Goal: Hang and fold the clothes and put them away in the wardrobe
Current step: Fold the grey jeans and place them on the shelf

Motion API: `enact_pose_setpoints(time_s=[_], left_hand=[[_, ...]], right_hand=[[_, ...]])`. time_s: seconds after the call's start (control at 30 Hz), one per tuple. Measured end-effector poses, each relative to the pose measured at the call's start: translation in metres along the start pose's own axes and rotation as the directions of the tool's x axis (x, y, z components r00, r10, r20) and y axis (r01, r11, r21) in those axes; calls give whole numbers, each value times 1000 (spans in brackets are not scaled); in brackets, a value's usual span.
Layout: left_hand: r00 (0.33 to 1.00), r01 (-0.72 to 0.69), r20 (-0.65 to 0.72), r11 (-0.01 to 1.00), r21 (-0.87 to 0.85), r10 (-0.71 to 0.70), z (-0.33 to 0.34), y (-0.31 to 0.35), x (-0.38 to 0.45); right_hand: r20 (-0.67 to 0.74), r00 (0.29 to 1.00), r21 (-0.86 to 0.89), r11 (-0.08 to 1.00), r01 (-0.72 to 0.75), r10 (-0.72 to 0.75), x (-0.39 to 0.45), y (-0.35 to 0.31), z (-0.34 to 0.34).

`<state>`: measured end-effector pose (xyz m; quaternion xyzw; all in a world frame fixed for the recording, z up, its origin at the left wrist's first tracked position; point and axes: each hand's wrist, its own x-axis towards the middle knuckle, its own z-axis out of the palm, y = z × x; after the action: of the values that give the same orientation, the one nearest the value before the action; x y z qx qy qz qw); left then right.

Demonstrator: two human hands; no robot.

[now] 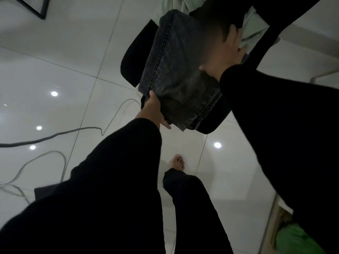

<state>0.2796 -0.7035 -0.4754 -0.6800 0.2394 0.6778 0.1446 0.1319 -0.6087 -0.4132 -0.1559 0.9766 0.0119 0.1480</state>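
The folded jeans [176, 70] lie on the chair seat [134, 52]. The left grip [156, 112] holds their near corner, thumb on top, and the right grip [225, 54] lies flat on their far right part. Beyond the right grip a shirt [253, 28] lies under the jeans' far edge. Left of the left grip, cables [55, 134] run across the floor [55, 61]. Nearer than both grips, a bare foot [177, 162] stands on the floor.

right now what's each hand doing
Left hand: grips the near edge of the folded jeans.
Right hand: open, fingers flat on top of the jeans.
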Motion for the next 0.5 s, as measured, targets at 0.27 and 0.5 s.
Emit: enact_pose_setpoints(time_s=[0.27,0.5], left_hand=[[999,45,-14,999,13,-45,-5,-16,7],[982,-173,72,984,-41,176,-21,-27,-30]], right_hand=[[325,945,308,941,-137,31,11,13,-31],[502,865,580,737,-348,13,-46,18,-75]])
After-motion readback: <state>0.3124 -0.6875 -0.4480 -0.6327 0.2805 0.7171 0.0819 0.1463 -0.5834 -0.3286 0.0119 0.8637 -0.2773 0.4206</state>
